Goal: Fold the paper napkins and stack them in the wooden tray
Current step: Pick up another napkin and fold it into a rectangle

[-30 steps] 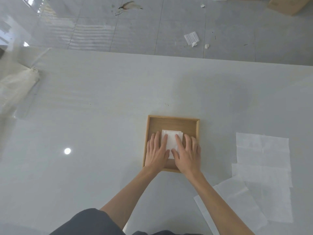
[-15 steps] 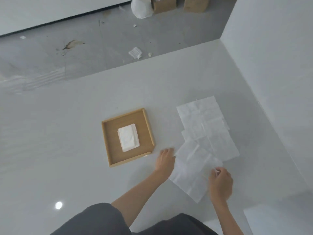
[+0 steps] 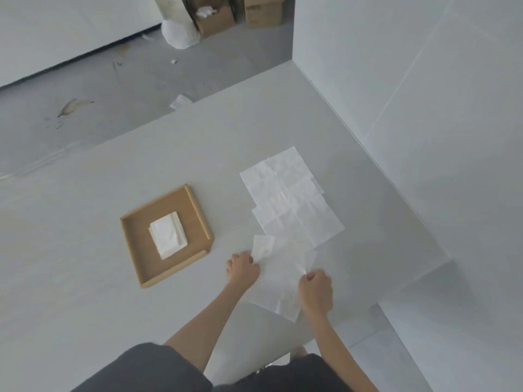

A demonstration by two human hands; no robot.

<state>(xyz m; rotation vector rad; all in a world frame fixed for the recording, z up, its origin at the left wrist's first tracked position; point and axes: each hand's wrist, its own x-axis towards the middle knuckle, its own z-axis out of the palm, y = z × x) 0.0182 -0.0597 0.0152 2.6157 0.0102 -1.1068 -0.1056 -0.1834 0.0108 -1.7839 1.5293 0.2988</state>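
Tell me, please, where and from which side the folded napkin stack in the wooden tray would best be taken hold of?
Probably by its two long side edges, coming straight down from above. The folded napkin stack lies flat in the middle of the wooden tray, apart from every wall, so there is bare floor around it for fingertips, while the raised rim blocks a low sideways approach. A pinch across the narrower width should keep the layers together.

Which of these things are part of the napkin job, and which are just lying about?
In the job:
- wooden tray
- folded napkins inside it
- napkin being lifted by left hand and right hand
- flat napkins

Lying about:
- cardboard boxes
- white bag
- floor scraps
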